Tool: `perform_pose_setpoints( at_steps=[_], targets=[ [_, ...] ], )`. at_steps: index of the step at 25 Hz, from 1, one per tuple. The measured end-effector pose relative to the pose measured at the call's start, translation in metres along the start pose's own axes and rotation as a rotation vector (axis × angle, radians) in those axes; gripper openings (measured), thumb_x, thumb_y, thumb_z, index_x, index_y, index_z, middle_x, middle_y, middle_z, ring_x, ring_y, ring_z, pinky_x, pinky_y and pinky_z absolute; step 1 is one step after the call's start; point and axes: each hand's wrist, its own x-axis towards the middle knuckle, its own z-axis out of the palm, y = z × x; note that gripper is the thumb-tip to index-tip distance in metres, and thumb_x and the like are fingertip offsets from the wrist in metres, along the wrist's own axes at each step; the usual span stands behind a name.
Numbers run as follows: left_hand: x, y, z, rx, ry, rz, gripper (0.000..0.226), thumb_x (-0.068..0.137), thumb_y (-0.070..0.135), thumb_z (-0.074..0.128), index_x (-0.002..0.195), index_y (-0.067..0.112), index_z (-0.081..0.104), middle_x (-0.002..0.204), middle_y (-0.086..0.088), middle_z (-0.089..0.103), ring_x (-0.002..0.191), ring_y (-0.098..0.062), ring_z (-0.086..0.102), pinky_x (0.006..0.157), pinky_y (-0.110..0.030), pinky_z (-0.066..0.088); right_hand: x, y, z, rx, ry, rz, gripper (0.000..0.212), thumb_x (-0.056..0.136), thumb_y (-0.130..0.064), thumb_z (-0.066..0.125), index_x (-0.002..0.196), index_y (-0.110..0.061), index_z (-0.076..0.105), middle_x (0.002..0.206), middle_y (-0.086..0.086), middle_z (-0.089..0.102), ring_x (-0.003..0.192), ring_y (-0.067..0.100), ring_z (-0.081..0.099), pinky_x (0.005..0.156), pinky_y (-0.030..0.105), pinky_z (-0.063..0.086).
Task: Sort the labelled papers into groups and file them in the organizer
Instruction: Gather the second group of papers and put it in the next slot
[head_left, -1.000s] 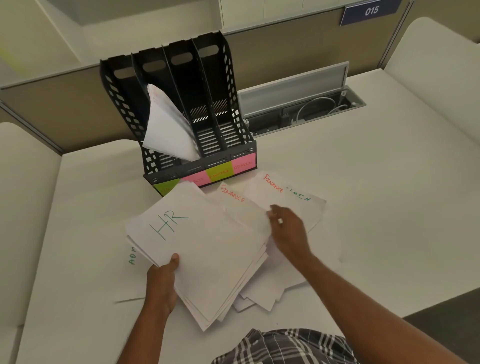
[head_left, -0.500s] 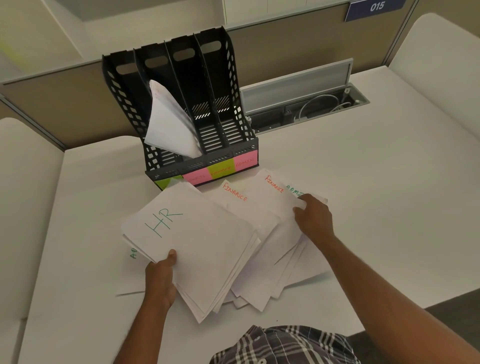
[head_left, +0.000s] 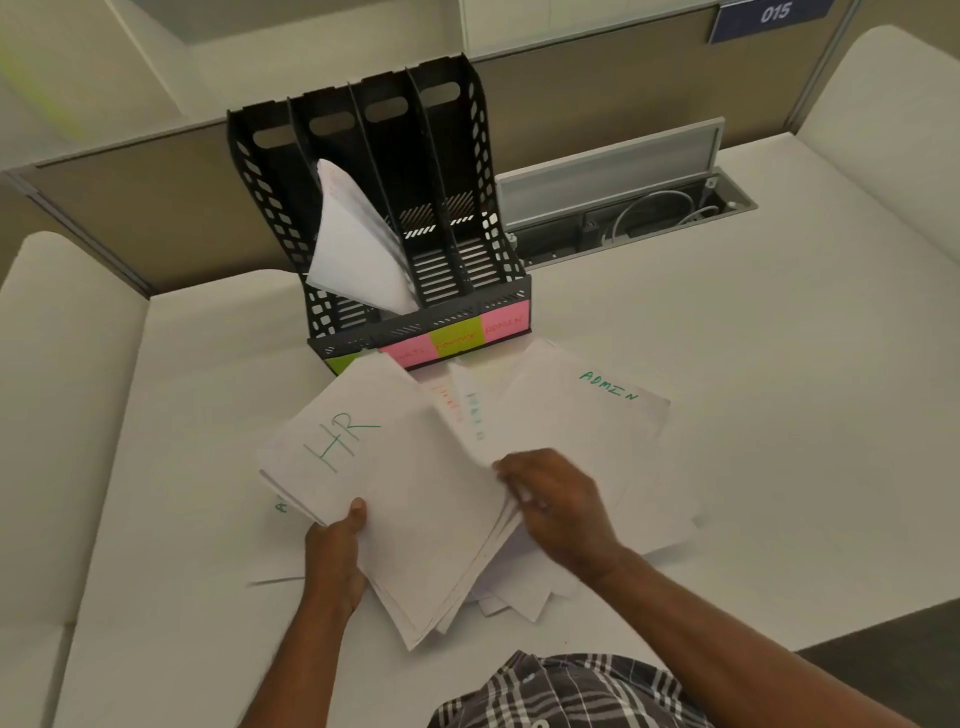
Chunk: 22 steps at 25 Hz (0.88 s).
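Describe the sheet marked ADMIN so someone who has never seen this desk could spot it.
Start at the black organizer at the back of the white desk. In front of it, to the right, lies the ADMIN sheet, beyond the right hand. Its green lettering sits near the far corner; the stack beside it reads HR.

Left hand (head_left: 332, 551) grips HR stack (head_left: 395, 499) by near-left edge, thumb on top. Right hand (head_left: 556, 512) pinches sheets at stack's right edge. ADMIN sheet (head_left: 587, 415) flat on desk (head_left: 779, 415) beside. Organizer (head_left: 410, 223) behind; bent papers (head_left: 353, 244) in second slot from left.
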Motion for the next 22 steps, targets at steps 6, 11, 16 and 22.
perform_pose_setpoints(
  at_steps=[6, 11, 16, 22],
  targets=[
    [-0.004, 0.000, 0.004, -0.007, -0.006, 0.071, 0.028, 0.087, 0.006, 0.072, 0.115, 0.003, 0.069, 0.114, -0.017, 0.071, 0.105, -0.034, 0.067, 0.098, -0.055, 0.050, 0.039, 0.027, -0.034, 0.176, 0.350, 0.558, 0.018, 0.093, -0.009, 0.066, 0.108, -0.007, 0.076, 0.110, 0.007, 0.075, 0.101, 0.007, 0.066, 0.094, 0.012, 0.047],
    [-0.015, 0.004, 0.008, 0.048, -0.098, 0.145, 0.019, 0.083, 0.011, 0.078, 0.101, 0.011, 0.074, 0.102, -0.010, 0.077, 0.093, -0.027, 0.072, 0.084, -0.038, 0.057, 0.042, 0.041, -0.041, -0.177, 0.222, 0.555, 0.042, 0.097, -0.017, 0.060, 0.137, -0.008, 0.056, 0.136, 0.011, 0.061, 0.128, 0.026, 0.052, 0.111, 0.038, 0.039],
    [-0.032, 0.010, 0.035, 0.164, -0.251, 0.188, 0.023, 0.078, 0.025, 0.083, 0.095, 0.013, 0.076, 0.095, -0.004, 0.079, 0.088, -0.021, 0.075, 0.066, -0.023, 0.057, 0.039, 0.026, -0.010, 0.175, -0.256, 0.813, 0.063, 0.089, -0.035, 0.072, 0.144, -0.020, 0.045, 0.119, -0.005, 0.062, 0.105, 0.016, 0.060, 0.089, 0.031, 0.046],
    [-0.033, 0.015, 0.039, 0.088, -0.248, 0.121, 0.031, 0.100, 0.029, 0.057, 0.078, 0.021, 0.077, 0.088, -0.006, 0.075, 0.081, -0.021, 0.068, 0.073, -0.032, 0.056, 0.030, 0.040, -0.011, 0.399, -0.121, 1.050, 0.003, 0.088, -0.025, 0.072, 0.091, -0.025, 0.074, 0.087, -0.003, 0.078, 0.072, 0.016, 0.074, 0.065, 0.031, 0.058]
  ],
)
